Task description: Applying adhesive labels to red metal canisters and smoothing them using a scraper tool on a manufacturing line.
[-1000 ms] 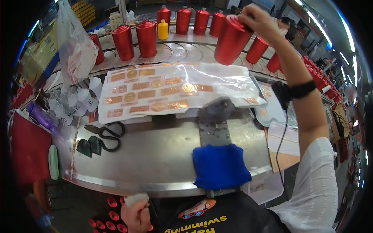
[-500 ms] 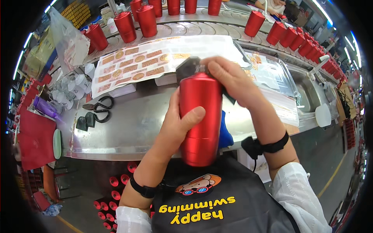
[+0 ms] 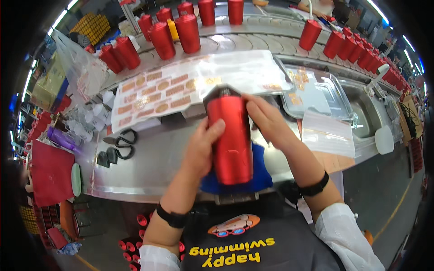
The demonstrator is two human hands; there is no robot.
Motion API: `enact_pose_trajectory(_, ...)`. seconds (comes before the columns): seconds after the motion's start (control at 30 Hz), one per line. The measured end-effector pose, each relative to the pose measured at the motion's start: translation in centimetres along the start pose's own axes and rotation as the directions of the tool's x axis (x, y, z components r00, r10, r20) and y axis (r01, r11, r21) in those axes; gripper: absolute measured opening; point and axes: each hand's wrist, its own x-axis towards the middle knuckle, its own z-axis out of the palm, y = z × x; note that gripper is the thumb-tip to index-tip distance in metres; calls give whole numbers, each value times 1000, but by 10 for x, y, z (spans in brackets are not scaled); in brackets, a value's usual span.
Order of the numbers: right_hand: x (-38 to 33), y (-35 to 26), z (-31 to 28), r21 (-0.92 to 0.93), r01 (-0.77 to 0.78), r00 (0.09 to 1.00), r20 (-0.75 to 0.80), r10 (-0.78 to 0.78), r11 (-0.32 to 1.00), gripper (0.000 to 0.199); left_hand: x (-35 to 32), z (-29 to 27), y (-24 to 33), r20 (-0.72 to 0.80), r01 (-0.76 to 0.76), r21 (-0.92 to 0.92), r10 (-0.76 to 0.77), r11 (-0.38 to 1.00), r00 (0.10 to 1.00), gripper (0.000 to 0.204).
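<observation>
A shiny red metal bottle (image 3: 231, 140) with a narrow threaded neck stands in front of me, over a blue cloth (image 3: 261, 169). My left hand (image 3: 205, 142) grips its left side, thumb across the front and fingers hidden behind. Against the upper right side rests my right hand (image 3: 266, 119), its fingers close together and their tips at the bottle's shoulder. Behind the neck shows a dark angular piece (image 3: 210, 95), mostly covered by the bottle. Beyond it lies a white sheet (image 3: 235, 63) of gold-coloured stickers or transfers.
Black-handled scissors (image 3: 123, 143) and small dark blocks (image 3: 107, 157) lie at left. A clear tray (image 3: 337, 92), white papers (image 3: 327, 133) and a sink (image 3: 364, 115) are at right. Red bottles (image 3: 187, 31) line the conveyor (image 3: 253, 29). A person (image 3: 318, 7) sits far right.
My right hand has come down from the bottle's neck to its upper side. The bottle has shifted slightly, and more blue cloth shows beneath it. The view has tilted a little.
</observation>
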Motion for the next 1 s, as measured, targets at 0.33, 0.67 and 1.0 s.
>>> enact_pose_trajectory(0.33,-38,-19,-13,-49,-71,983,166,78,996,50,-12,-28,-4,100,-166,535,133,828,986,75)
enact_pose_trajectory(0.67,75,-13,-79,-494,317,934,313,-175,809,34,-34,-27,-15,183,-303,688,247,659,952,92)
enact_pose_trajectory(1.0,156,69,-115,-833,268,921,369,124,483,36,-34,-25,-26,172,-304,525,251,795,953,93)
